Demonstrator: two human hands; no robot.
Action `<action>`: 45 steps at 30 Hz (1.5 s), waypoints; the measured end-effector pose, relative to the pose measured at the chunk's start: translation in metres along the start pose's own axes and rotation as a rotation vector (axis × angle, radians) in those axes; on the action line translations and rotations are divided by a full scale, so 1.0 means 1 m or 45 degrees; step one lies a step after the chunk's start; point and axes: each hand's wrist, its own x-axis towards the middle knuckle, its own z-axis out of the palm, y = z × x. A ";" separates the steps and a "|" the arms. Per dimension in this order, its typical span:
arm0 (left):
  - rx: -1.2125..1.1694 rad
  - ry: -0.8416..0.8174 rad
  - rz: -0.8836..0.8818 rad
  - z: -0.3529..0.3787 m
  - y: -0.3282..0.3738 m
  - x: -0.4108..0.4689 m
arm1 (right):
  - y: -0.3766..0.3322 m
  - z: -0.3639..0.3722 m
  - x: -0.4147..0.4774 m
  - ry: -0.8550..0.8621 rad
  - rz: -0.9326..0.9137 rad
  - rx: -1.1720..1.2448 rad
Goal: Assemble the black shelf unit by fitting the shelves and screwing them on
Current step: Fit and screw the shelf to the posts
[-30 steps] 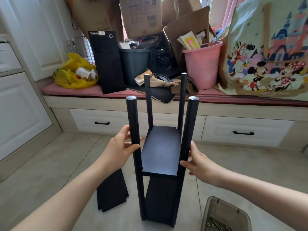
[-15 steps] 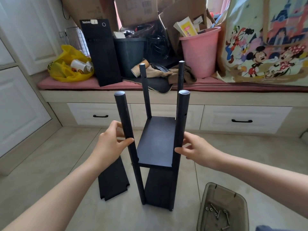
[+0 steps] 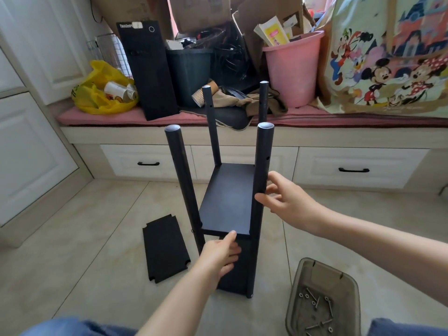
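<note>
Head: left hand (image 3: 219, 255) pinches shelf (image 3: 228, 200) front edge; right hand (image 3: 291, 204) touches post (image 3: 263, 161)

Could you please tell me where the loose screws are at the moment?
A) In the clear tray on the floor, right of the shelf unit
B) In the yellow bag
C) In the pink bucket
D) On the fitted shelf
A: the screws lie in the bottom of the tray, which sits on the floor to the right of the shelf unit.
</note>
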 end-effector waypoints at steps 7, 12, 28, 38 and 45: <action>-0.445 -0.069 0.128 0.029 -0.014 0.020 | -0.005 -0.007 0.002 -0.039 0.004 -0.085; -0.609 -0.129 0.177 0.037 -0.018 0.026 | -0.005 -0.011 0.005 -0.114 -0.034 -0.190; -0.693 -0.207 0.146 0.037 -0.021 0.033 | -0.009 -0.011 0.005 -0.136 -0.002 -0.238; -0.710 -0.198 0.156 0.040 -0.018 0.031 | -0.005 -0.010 0.005 -0.129 -0.013 -0.212; -0.649 -0.159 0.251 0.042 -0.021 0.033 | -0.002 -0.015 0.005 -0.148 0.045 -0.035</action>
